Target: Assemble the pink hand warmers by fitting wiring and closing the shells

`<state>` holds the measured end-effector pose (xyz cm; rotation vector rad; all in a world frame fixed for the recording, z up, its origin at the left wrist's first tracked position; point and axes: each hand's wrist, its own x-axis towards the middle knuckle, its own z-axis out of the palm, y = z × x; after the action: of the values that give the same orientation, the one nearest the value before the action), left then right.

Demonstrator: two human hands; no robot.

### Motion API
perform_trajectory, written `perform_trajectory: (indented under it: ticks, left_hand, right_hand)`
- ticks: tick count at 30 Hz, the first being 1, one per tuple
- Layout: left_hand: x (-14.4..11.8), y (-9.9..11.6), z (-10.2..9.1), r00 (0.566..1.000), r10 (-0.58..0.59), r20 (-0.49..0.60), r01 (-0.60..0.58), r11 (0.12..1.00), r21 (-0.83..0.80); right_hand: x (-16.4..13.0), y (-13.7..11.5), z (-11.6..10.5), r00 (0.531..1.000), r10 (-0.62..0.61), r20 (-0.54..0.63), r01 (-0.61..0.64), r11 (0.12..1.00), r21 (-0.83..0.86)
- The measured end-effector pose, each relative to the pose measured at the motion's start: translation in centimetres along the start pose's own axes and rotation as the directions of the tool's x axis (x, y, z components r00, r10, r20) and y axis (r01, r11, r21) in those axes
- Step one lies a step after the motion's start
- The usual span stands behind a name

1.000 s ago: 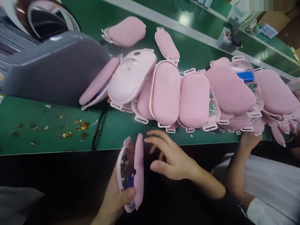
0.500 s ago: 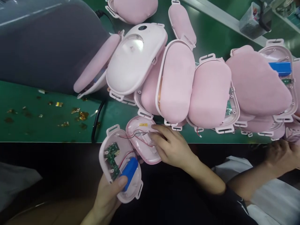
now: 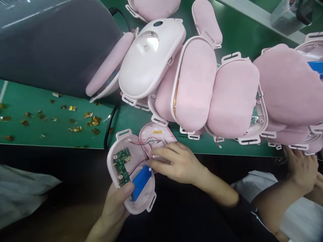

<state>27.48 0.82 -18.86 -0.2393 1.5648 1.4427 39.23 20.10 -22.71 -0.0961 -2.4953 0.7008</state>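
At the edge of a green bench (image 3: 131, 117), my left hand (image 3: 117, 198) grips an opened pink shell (image 3: 135, 151) as my right hand (image 3: 180, 163), its hold unclear, shifts from the cover's (image 3: 148, 129) rim toward the wires (image 3: 137, 164), apparently bringing them within reach.

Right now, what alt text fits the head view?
Left hand holding a pink shell with a green circuit board and blue block inside; right hand at a second pink half, thin wires running between the two. Behind, more pink cases crowd a green table.

Green worktable (image 3: 237, 35), pale strip (image 3: 252, 15), dimness below
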Motion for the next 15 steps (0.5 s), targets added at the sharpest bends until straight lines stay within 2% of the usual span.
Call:
perform_trajectory:
  ticks: [2,5,7,12,15]
  left_hand:
    - [0.0,0.1,0.3,0.999,-0.03,-0.023,0.03,1.0,0.003]
    - [-0.1,0.5,0.8,0.998,-0.051,-0.02,0.052,0.999,0.01]
    - [-0.2,0.7,0.9,0.999,-0.039,-0.003,0.04,0.999,0.01]
    - [-0.2,0.7,0.6,0.999,-0.045,-0.013,0.045,0.999,-0.01]
    - [-0.1,0.8,0.8,0.999,-0.04,-0.006,0.04,0.999,-0.025]
  right_hand:
    - [0.6,-0.2,0.2,1.0,0.002,0.003,-0.002,1.0,0.017]
    - [1.6,-0.6,0.7,0.99,0.114,-0.088,-0.104,0.989,0.109]
    - [2.3,-0.8,1.1,0.977,0.182,-0.108,-0.168,0.978,0.127]
    - [3.4,-0.5,1.5,0.983,0.165,0.074,-0.164,0.986,-0.03]
    - [3.5,0.1,1.1,0.981,0.115,0.158,-0.12,0.993,0.024]
